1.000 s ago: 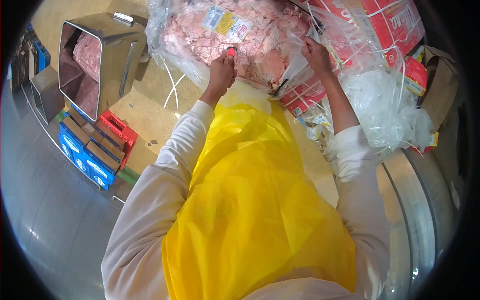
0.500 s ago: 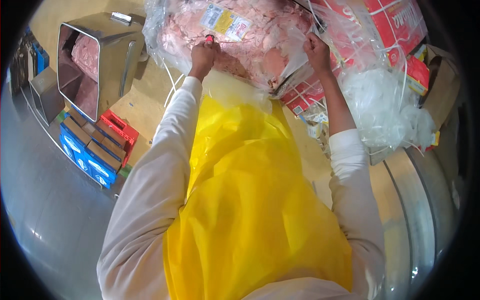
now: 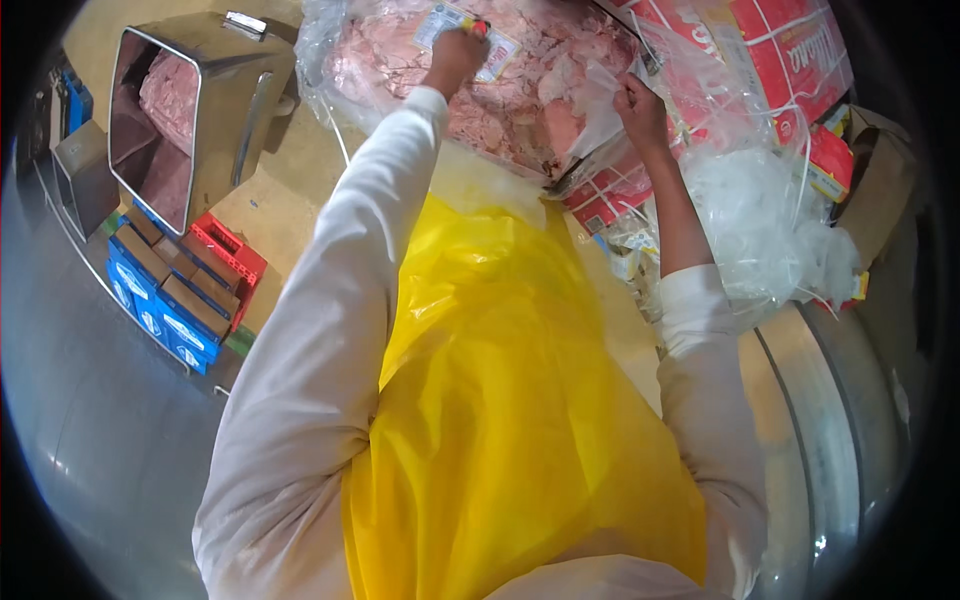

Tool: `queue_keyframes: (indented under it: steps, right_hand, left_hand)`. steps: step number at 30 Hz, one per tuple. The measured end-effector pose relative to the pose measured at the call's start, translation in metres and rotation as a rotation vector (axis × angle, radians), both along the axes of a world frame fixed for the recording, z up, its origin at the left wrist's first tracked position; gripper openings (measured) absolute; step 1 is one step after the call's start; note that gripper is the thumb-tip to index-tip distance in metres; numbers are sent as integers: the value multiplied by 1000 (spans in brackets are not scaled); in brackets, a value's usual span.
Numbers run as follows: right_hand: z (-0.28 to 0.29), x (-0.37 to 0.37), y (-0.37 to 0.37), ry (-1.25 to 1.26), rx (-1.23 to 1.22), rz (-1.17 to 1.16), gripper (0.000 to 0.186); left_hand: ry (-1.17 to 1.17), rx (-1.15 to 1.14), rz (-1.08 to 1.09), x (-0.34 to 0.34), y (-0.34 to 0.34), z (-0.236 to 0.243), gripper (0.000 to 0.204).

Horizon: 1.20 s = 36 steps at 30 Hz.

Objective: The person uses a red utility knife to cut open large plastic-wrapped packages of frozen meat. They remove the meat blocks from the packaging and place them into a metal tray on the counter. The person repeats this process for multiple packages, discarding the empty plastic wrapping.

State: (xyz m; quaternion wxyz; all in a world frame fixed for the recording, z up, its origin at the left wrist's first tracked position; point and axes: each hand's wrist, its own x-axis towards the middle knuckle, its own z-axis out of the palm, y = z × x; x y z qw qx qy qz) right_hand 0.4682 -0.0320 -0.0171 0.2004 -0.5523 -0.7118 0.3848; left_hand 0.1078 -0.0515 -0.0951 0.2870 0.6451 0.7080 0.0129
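Note:
A large block of pale pink raw meat (image 3: 520, 110) lies ahead of me in opened clear plastic wrap (image 3: 318, 60). My left hand (image 3: 457, 58) is closed over a label (image 3: 505, 52) in white, blue and yellow on top of the meat. From that fist pokes the red end of a small tool (image 3: 481, 28); the rest of it is hidden, so its kind cannot be made out. At the right edge of the block, my right hand (image 3: 643, 110) pinches the plastic film (image 3: 603, 100) and holds it up.
A metal tub (image 3: 190, 210) with pink meat inside stands at the left, by blue boxes (image 3: 165, 315) and a red crate (image 3: 228, 250). To the right are red cartons with white straps (image 3: 795, 55), a heap of crumpled clear plastic (image 3: 755, 225) and brown cardboard (image 3: 880, 170).
My left hand has moved away from me and to the right, from the near side of the meat onto the label. My right hand stays on the film, shifted only slightly.

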Motion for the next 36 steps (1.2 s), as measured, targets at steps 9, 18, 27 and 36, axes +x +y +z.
queue_keyframes:
  steps: [9, 18, 27, 36]
  right_hand:
    - [-1, 10, -6, -25, -93, -20, 13]
    - [-8, 2, -17, -4, -75, -106, 15]
    - [1, -18, -8, -113, -55, -91, 17]
    - [-3, -13, -14, -53, -63, -74, 18]
  left_hand:
    - [-214, -89, 369, -38, -76, 38, 38]
    - [-517, -223, 787, -24, -80, 55, 36]
    - [-294, 67, 298, 19, -13, 2, 32]
    - [-257, -241, 263, -89, -70, 7, 26]
